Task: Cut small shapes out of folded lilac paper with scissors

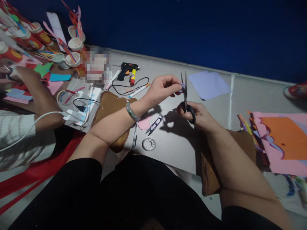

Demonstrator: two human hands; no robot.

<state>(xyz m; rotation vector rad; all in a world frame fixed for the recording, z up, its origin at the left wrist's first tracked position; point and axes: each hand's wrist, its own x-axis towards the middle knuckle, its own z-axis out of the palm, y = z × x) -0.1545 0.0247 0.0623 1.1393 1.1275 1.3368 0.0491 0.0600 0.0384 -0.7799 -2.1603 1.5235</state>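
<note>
Between the thumb and fingers of my left hand (pixel 165 87) is a small piece of purple paper (pixel 183 87), pinched at its edge. My right hand (pixel 198 115) grips black-handled scissors (pixel 185 95), their blades pointing up and slightly apart beside the paper. Larger lilac paper sheets (pixel 209 84) lie on the table just beyond the scissors. Below my hands rest a pink paper circle (pixel 144 123), thread snips (pixel 154 125), a pen (pixel 135 135) and a white ring-shaped roll (pixel 149 144).
A hot glue gun (pixel 127 69), glue stick (pixel 133 77) and marker (pixel 139 90) lie behind my left arm. Brown cushions (pixel 105 107) sit under both forearms. At right are stacked pink and orange papers (pixel 285 137). A co-worker's arm (pixel 33 83) is at left, near paper cups (pixel 75 44).
</note>
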